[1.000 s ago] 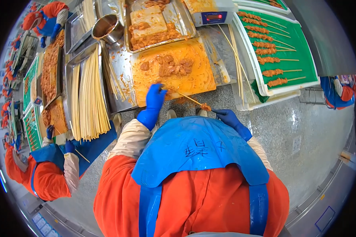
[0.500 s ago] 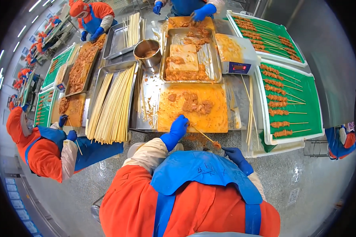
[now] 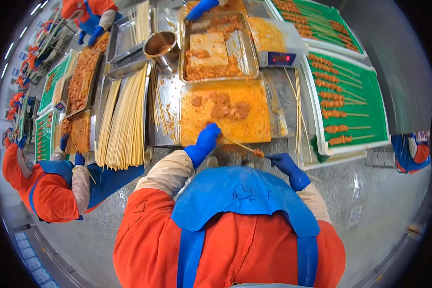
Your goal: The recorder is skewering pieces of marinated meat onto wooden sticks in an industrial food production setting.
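My left hand (image 3: pixel 206 144), blue-gloved, is at the near edge of an orange-stained cutting board (image 3: pixel 201 129). Its fingers are closed at one end of a thin wooden skewer (image 3: pixel 236 143). The skewer slopes down to the right, past the board's edge. A small lump of meat (image 3: pixel 258 153) is threaded toward its other end. Just beyond that lump my right hand (image 3: pixel 285 165), in a darker blue glove, has its fingers pinched at the skewer, where the exact grip is hard to see. Loose chunks of marinated meat (image 3: pixel 229 108) lie on the board.
Bare skewers (image 3: pixel 127 117) fill a metal tray at left. A meat tray (image 3: pixel 221 77), a steel pot (image 3: pixel 162 49) and a scale (image 3: pixel 281 58) stand beyond the board. Filled skewers lie in green-lined trays (image 3: pixel 377 110) at right. Co-workers' hands (image 3: pixel 201 8) are across and at left.
The whole view has shifted. My right hand and the skewer's meat end have risen slightly toward the table, so the skewer slopes less. Across the table, a co-worker's blue-gloved hand has moved.
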Action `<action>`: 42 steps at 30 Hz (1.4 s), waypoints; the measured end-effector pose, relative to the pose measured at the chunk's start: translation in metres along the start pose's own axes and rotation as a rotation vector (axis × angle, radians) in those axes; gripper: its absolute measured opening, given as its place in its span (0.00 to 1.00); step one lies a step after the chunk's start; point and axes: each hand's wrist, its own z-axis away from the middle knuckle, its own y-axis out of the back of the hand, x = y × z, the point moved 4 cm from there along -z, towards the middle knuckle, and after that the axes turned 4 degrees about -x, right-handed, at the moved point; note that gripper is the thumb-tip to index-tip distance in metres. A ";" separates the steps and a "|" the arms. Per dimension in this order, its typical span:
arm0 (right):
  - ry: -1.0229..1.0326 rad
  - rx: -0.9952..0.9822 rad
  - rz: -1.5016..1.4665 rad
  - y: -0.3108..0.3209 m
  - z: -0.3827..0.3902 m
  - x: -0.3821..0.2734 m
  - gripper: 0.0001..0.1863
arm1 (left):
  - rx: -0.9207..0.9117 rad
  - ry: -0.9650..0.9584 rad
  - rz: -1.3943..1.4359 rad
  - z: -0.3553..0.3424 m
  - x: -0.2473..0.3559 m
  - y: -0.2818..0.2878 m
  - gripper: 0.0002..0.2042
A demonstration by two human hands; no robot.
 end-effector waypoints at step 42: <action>-0.105 0.148 -0.355 -0.019 0.039 0.002 0.24 | 0.023 0.046 0.098 -0.021 0.000 -0.016 0.17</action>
